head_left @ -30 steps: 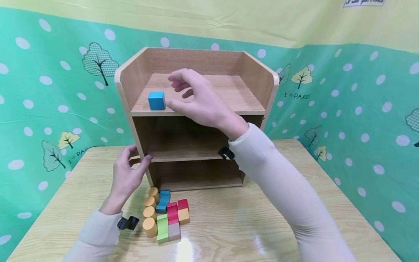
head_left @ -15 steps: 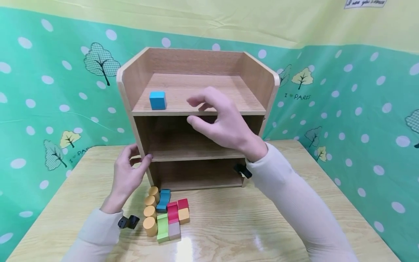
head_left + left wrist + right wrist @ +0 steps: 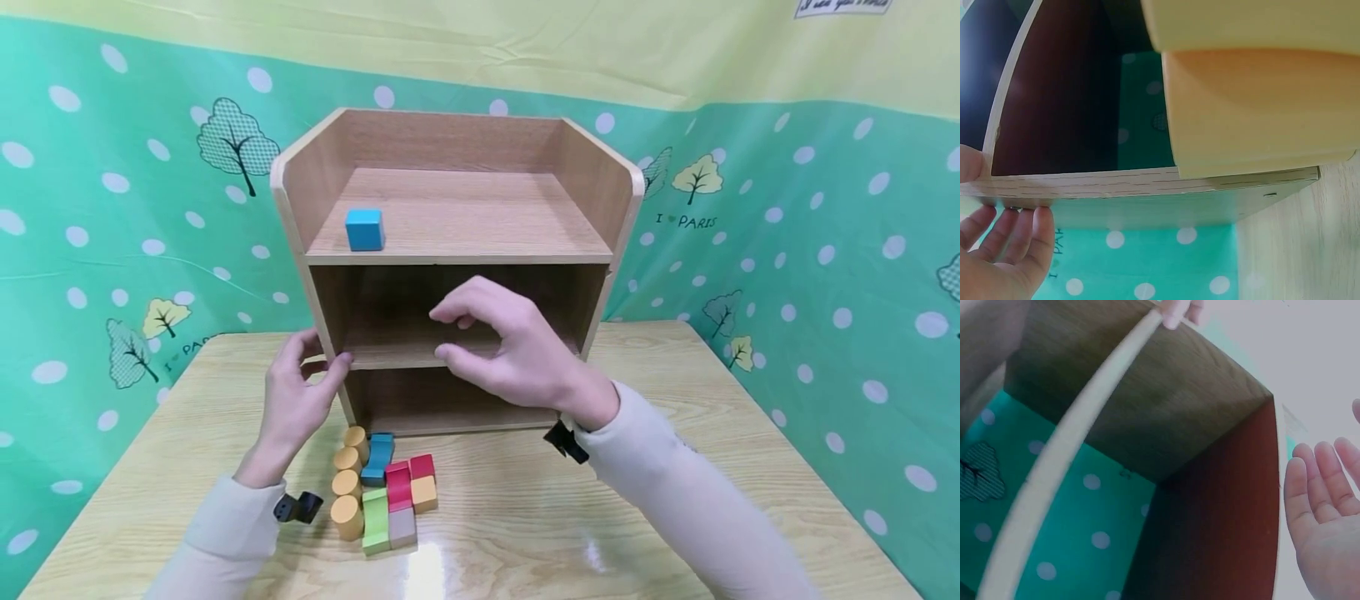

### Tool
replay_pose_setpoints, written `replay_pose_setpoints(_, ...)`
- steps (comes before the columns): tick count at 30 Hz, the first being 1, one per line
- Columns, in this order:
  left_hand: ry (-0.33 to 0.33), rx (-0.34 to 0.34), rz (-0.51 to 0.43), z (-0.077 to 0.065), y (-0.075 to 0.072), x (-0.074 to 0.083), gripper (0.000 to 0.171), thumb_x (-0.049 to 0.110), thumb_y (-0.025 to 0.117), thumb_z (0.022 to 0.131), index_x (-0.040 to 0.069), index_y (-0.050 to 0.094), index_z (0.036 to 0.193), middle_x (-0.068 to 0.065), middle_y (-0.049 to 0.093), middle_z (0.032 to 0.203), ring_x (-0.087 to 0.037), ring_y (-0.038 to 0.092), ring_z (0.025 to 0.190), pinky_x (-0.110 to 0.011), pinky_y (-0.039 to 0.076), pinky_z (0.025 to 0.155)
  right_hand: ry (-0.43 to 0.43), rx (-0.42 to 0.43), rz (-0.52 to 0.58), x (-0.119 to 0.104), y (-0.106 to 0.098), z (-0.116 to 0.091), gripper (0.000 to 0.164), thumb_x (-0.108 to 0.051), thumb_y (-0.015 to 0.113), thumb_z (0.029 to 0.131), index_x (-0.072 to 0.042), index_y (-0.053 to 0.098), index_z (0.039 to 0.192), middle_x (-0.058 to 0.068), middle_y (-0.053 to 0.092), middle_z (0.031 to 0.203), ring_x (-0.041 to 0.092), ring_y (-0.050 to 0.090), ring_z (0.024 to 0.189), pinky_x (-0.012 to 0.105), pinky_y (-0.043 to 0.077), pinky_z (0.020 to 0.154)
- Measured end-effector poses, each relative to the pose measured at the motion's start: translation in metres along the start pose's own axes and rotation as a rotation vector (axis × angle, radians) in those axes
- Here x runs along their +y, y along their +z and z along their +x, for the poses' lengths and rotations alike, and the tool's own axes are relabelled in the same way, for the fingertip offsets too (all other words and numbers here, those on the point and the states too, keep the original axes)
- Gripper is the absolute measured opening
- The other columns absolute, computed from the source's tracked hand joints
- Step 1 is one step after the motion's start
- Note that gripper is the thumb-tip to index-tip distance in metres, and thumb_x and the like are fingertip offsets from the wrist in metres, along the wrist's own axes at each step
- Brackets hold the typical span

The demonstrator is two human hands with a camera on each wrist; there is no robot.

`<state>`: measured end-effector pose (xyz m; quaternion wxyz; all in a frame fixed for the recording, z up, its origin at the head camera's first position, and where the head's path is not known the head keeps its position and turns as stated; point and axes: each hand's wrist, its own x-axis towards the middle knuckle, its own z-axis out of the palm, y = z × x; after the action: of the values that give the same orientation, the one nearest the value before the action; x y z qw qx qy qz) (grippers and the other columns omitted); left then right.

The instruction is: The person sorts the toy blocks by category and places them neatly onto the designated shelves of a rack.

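My left hand (image 3: 294, 396) grips the left side panel of a small wooden shelf (image 3: 465, 212). In the left wrist view the thumb lies inside its front edge, and the fingers (image 3: 1038, 240) press the outer face. A blue cube (image 3: 365, 231) sits at the front left of the shelf's top level. Before the middle level hovers my right hand (image 3: 517, 346), fingers loosely curved, thumb apart, nothing between them. The right wrist view catches its fingers (image 3: 1319, 481) beside the shelf's side panel.
Before the shelf's left front, orange cylinders (image 3: 347, 515) stand in a row on the wooden table (image 3: 637, 500). Beside them lie blue (image 3: 377, 460), red (image 3: 399, 486) and green (image 3: 377, 521) curved blocks, plus a grey (image 3: 402, 527), a red (image 3: 422, 467) and an orange cube (image 3: 423, 493).
My right hand has moved away from the blue cube, rightward and then down to the front of the middle level. The cube stays on the top level; my left hand keeps its grip.
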<state>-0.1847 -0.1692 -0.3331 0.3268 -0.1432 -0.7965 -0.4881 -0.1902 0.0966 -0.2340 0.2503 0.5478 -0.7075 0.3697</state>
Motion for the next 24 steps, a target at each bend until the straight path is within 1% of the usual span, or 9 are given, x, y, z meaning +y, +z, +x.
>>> replay_pose_setpoints(5, 0.0, 0.002, 0.003, 0.0, 0.0, 0.0, 0.038, -0.005, 0.067, 0.084, -0.009, 0.054, 0.119, -0.021, 0.059, 0.106, -0.027, 0.056, 0.092, -0.017, 0.049, 0.078, 0.028, -0.021, 0.003, 0.004, 0.009, -0.017, 0.025, -0.01, 0.072, 0.082, -0.006, 0.063, 0.105, 0.002, 0.062, 0.104, 0.013, 0.056, 0.098, 0.03, 0.05, 0.085)
replay_pose_setpoints(11, -0.001, 0.005, 0.016, 0.0, 0.0, 0.001, 0.038, -0.005, 0.067, 0.084, -0.009, 0.054, 0.119, -0.021, 0.059, 0.107, -0.026, 0.055, 0.093, -0.018, 0.049, 0.078, 0.073, -0.046, 0.02, 0.01, 0.019, -0.033, 0.024, -0.01, 0.072, 0.082, -0.009, 0.064, 0.105, 0.0, 0.062, 0.104, 0.013, 0.056, 0.096, 0.03, 0.051, 0.082)
replay_pose_setpoints(18, -0.002, 0.004, 0.017, -0.001, 0.0, 0.002, 0.038, -0.005, 0.066, 0.084, -0.008, 0.053, 0.119, -0.021, 0.058, 0.108, -0.027, 0.055, 0.094, -0.015, 0.048, 0.078, 0.102, -0.067, 0.028, 0.018, 0.032, -0.048, 0.021, -0.01, 0.071, 0.083, -0.01, 0.063, 0.103, -0.002, 0.061, 0.104, 0.011, 0.056, 0.095, 0.03, 0.051, 0.082)
replay_pose_setpoints(24, -0.002, 0.002, 0.026, -0.001, 0.0, 0.002, 0.038, -0.005, 0.067, 0.084, -0.008, 0.053, 0.12, -0.021, 0.058, 0.108, -0.026, 0.055, 0.094, -0.019, 0.05, 0.078, 0.127, -0.099, 0.013, 0.022, 0.043, -0.061, 0.023, -0.012, 0.072, 0.083, -0.01, 0.063, 0.104, -0.001, 0.061, 0.105, 0.01, 0.056, 0.096, 0.027, 0.051, 0.083)
